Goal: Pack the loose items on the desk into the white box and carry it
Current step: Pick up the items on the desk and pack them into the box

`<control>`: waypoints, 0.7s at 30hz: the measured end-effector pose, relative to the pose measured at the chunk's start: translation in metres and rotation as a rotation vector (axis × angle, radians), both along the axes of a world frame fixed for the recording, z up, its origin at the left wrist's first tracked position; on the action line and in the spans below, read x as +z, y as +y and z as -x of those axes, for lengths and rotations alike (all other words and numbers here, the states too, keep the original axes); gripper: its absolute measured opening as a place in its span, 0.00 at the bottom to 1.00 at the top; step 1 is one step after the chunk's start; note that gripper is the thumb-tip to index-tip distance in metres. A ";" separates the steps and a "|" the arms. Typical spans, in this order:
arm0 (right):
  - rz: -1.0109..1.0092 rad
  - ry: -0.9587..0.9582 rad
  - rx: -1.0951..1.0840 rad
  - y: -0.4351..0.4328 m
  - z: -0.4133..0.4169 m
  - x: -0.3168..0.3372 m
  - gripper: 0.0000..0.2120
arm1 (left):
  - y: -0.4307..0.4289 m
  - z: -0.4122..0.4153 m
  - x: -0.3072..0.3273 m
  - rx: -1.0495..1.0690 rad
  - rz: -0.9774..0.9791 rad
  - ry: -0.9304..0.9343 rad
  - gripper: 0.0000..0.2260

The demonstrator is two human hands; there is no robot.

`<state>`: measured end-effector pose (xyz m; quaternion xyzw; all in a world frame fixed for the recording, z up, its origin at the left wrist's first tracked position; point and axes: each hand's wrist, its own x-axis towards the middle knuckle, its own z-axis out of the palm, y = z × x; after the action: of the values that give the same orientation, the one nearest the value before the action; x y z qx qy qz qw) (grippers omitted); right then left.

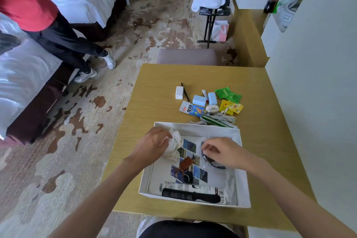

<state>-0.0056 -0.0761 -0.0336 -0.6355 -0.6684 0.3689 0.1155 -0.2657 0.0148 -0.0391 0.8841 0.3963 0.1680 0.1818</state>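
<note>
box [243,185]: comb [190,195], cloth [174,146] packed | left hand [152,146] grasping cloth | right hand [222,151] grasping bag [214,162] | packets [229,94], cable [225,118] left on desk [158,91]

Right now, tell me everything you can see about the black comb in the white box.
The black comb lies flat along the near wall of the white box, its length running left to right. It looks like hard plastic: a row of fine teeth fills the left part, and a plain solid handle ends at the right. It rests on a white printed packet beneath it. Neither hand touches it.
</note>
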 end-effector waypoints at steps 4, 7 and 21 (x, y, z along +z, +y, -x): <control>-0.161 0.076 -0.097 0.031 -0.022 0.015 0.07 | 0.014 -0.015 0.011 0.108 0.029 -0.039 0.07; -0.229 0.102 -0.161 0.057 -0.029 0.019 0.06 | 0.033 -0.026 0.015 0.186 0.045 -0.058 0.08; -0.131 -0.362 -0.264 0.211 -0.054 -0.060 0.14 | 0.156 -0.072 -0.067 0.049 0.514 0.074 0.08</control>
<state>0.0486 0.1349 -0.0933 -0.7644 -0.6117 0.1863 0.0820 -0.1939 0.1711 -0.1056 0.8046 0.4537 0.0337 0.3816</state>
